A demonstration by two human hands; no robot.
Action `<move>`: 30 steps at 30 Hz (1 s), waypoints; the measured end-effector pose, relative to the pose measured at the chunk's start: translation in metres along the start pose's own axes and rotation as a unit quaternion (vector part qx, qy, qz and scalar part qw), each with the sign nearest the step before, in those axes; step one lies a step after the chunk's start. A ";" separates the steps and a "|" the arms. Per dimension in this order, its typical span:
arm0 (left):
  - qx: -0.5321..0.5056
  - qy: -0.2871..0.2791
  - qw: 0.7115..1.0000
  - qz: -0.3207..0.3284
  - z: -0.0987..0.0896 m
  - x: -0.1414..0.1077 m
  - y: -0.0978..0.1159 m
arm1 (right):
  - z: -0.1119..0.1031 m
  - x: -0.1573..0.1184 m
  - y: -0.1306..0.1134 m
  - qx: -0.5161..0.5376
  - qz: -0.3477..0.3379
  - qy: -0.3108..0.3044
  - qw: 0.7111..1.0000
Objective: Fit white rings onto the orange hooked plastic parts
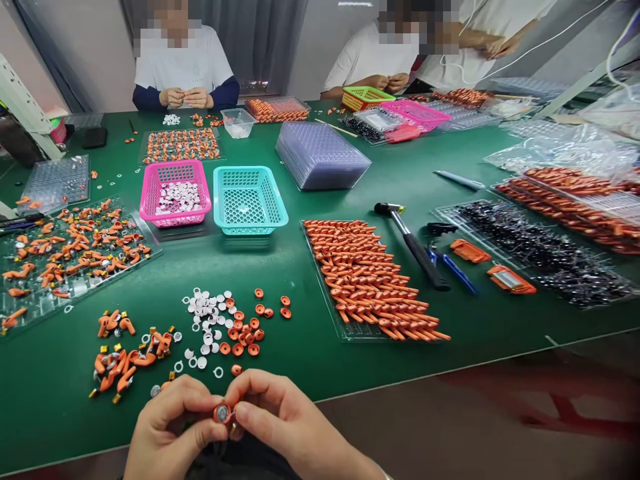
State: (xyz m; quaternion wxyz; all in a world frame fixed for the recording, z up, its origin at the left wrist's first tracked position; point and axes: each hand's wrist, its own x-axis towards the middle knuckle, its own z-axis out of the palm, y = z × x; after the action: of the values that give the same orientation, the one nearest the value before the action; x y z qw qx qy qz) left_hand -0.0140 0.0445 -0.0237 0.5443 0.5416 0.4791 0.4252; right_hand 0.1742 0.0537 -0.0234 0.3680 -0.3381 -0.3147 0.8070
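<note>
Near the table's front edge, my left hand point(170, 423) pinches a small orange earbud part point(222, 413) whose round silver face points toward me. My right hand point(287, 413) is closed against its right side, thumb and forefinger together on a bit of orange; the fingertips hide most of it. Just beyond my hands lie loose orange round caps point(245, 333) and white discs and rings point(205, 313). To their left is a pile of orange earbud pieces point(120, 363) with yellow ends.
A pink basket point(146, 200) with white discs stands beside a turquoise basket point(285, 217). Clear trays hold orange stems point(370, 280), earbud pieces point(75, 247) and black wired parts point(540, 250). A hammer point(415, 250) and a stack of plastic trays point(323, 157) lie farther back. Co-workers sit opposite.
</note>
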 end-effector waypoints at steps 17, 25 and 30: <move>0.100 0.022 0.990 0.100 0.002 0.000 0.004 | -0.002 -0.013 0.007 -0.424 -0.370 0.088 0.822; 0.112 -0.002 0.985 0.132 0.000 -0.002 0.007 | 0.000 -0.015 0.007 -0.434 -0.375 0.089 0.814; 0.122 -0.027 0.980 0.152 -0.002 -0.002 0.006 | 0.001 -0.014 0.008 -0.429 -0.370 0.082 0.820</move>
State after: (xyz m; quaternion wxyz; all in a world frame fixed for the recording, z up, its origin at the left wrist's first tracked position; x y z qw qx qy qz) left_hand -0.0165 0.0434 -0.0173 0.4159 0.6818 0.4246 0.4265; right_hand 0.1774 0.0377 -0.0249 0.4810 -0.3851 -0.6991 0.3628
